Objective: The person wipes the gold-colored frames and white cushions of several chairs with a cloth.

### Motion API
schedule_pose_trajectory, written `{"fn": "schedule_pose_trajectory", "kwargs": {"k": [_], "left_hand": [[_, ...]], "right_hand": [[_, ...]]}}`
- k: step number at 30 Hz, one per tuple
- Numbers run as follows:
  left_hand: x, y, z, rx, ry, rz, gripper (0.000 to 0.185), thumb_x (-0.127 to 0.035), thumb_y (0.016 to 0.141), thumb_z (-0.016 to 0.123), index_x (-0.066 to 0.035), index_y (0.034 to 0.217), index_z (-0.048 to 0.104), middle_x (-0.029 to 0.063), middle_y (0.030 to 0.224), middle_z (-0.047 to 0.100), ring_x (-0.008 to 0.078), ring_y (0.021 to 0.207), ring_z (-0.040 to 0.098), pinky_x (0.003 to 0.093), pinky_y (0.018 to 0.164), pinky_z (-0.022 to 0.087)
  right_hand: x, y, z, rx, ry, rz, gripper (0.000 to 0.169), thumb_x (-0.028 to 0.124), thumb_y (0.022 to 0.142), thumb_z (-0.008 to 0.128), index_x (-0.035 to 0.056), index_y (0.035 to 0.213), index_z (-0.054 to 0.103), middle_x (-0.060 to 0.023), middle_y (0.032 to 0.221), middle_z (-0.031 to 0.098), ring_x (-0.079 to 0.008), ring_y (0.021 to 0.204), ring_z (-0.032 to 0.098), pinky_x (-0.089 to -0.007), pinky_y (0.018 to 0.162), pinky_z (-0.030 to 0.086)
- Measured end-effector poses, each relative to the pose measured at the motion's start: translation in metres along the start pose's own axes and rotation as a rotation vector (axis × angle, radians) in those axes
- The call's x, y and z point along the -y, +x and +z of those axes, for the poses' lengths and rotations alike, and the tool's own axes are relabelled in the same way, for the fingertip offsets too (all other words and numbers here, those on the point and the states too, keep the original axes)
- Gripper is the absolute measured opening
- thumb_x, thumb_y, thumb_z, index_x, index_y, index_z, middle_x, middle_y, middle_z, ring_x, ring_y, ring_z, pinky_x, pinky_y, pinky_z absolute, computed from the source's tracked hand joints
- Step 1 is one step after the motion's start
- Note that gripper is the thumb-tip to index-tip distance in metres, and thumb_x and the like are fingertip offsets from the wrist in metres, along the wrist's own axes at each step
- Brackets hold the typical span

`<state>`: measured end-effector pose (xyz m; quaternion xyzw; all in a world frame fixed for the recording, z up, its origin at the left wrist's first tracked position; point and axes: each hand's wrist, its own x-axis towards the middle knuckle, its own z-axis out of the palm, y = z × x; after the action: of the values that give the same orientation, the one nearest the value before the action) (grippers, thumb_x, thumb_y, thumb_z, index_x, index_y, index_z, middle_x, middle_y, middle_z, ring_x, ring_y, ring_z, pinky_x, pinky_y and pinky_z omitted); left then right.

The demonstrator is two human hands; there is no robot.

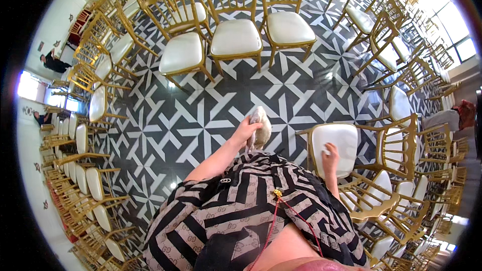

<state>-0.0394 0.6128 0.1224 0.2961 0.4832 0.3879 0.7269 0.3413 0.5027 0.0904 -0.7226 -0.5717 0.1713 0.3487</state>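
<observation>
A bunched, greyish-white cloth is gripped in my left hand, in front of my body and above the patterned floor. My right hand is over the white padded seat of a gold chair just to my right. Its fingers are bent and hold nothing visible; whether they touch the seat I cannot tell. The backrest of a gold chair stands at the right of that seat.
Gold chairs with white seats stand ahead in a row, and many more line the left and right. The floor has black and white tiles. People are at the far left, and one person is at the far right.
</observation>
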Motion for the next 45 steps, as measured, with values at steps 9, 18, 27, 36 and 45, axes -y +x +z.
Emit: {"fn": "schedule_pose_trajectory", "kwargs": {"k": [9,18,27,36,45], "left_hand": [[-0.005,-0.014,-0.132,-0.380,-0.273,-0.021,0.042,-0.006,0.083,0.066,-0.001,0.122,0.051,0.0114,0.110,0.061,0.0239,0.100,0.062,0.0397,0.088,0.051],[0.007,0.044,-0.126,-0.364,-0.329,-0.071,0.043,-0.006,0.083,0.067,0.001,0.122,0.052,0.0115,0.111,0.061,0.0243,0.099,0.061,0.0404,0.086,0.051],[-0.078,0.157,-0.081,-0.366,-0.403,-0.023,0.040,-0.006,0.085,0.066,0.000,0.122,0.052,0.0105,0.108,0.062,0.0229,0.099,0.062,0.0385,0.087,0.051],[-0.158,0.267,-0.046,-0.463,-0.505,0.063,0.037,-0.005,0.086,0.064,0.000,0.120,0.053,0.0113,0.110,0.061,0.0240,0.098,0.062,0.0400,0.086,0.052],[-0.210,0.343,-0.108,-0.566,-0.490,0.136,0.042,-0.004,0.084,0.065,0.001,0.123,0.050,0.0125,0.113,0.060,0.0257,0.102,0.061,0.0395,0.089,0.051]], "right_hand": [[0.037,0.035,0.082,0.485,-0.028,0.209,0.023,0.016,0.077,0.066,0.0029,0.096,0.069,-0.0136,0.087,0.070,-0.0264,0.081,0.069,-0.0359,0.074,0.052],[-0.045,0.083,0.081,0.445,0.121,0.802,0.013,0.009,0.076,0.061,0.0007,0.072,0.071,-0.0062,0.058,0.061,-0.0142,0.050,0.058,-0.0292,0.047,0.046],[-0.038,0.250,0.110,0.578,0.160,0.770,0.020,0.011,0.084,0.063,-0.0011,0.100,0.068,-0.0058,0.078,0.066,-0.0144,0.063,0.062,-0.0290,0.053,0.048],[-0.064,0.457,0.136,0.554,0.034,0.660,0.022,0.008,0.075,0.068,0.0024,0.096,0.071,-0.0065,0.071,0.068,-0.0151,0.061,0.066,-0.0290,0.051,0.053],[0.014,0.551,0.218,0.583,0.171,0.606,0.022,0.007,0.077,0.067,0.0010,0.098,0.069,-0.0061,0.075,0.067,-0.0134,0.062,0.064,-0.0279,0.051,0.050]]}}
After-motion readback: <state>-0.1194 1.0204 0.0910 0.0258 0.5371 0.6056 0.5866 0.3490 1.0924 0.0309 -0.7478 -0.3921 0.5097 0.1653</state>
